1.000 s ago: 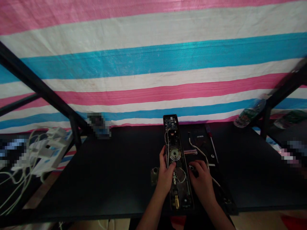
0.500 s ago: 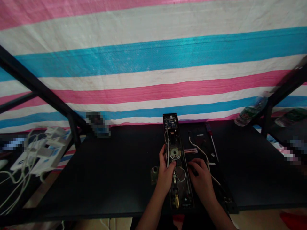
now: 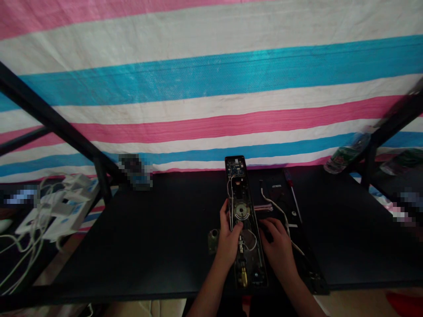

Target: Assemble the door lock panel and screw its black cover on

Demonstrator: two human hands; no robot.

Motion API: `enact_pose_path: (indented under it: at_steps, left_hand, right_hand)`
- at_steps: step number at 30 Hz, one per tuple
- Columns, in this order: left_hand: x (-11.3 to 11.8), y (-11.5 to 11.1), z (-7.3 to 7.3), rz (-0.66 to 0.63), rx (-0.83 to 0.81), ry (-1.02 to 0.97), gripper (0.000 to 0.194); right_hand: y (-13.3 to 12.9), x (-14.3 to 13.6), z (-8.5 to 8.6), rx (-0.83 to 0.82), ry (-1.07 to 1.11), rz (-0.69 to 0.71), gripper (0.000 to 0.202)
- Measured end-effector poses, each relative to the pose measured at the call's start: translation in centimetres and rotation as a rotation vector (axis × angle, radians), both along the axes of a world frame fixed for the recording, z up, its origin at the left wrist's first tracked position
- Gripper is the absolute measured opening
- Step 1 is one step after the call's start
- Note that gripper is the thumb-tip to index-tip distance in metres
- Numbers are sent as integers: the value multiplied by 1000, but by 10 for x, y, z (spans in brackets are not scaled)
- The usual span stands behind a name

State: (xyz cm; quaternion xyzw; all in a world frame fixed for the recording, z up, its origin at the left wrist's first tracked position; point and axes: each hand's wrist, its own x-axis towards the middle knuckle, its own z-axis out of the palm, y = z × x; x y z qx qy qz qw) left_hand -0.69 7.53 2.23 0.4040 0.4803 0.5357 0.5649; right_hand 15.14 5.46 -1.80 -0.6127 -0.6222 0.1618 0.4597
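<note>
A long black lock housing, open on its upper face, points away from me. Inside are a circuit board at the far end, white wires, a round metal part and a brass fitting near the front. My left hand grips its left wall, thumb over the inside. My right hand is curled at the right wall, fingertips bent against the edge; its grip is partly hidden. A small greenish part lies left of my left hand. Beyond my right hand lies a pinkish strip.
A black panel with a white cable and a screwdriver lies to the right. A plastic bottle leans at the back right. White cables and adapters sit at the left. Black frame bars slope along both sides.
The view has shifted very slightly. Both hands and the lock housing keep practically the same positions.
</note>
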Motion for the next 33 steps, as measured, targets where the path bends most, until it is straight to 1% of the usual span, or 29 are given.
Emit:
enact_pose_path:
  at_steps: [6,11,17,24,33]
  left_hand:
    - [0,1,-3,-3,26,-13,72]
    - [0,0,-6,0,24,-20,72]
    - [0,0,-4,4,39,-17,71]
    - [0,0,-1,7,22,-28,72]
    - [1,1,-1,-12,16,-42,72]
  right_hand:
    - [0,0,0,-20,-57,-35,20]
    - [1,1,1,-21,-107,-31,23]
    - [1,1,0,-18,-106,-38,24]
    - [1,1,1,-25,-90,-23,20]
    - [0,1,0,-30,-85,-1,22]
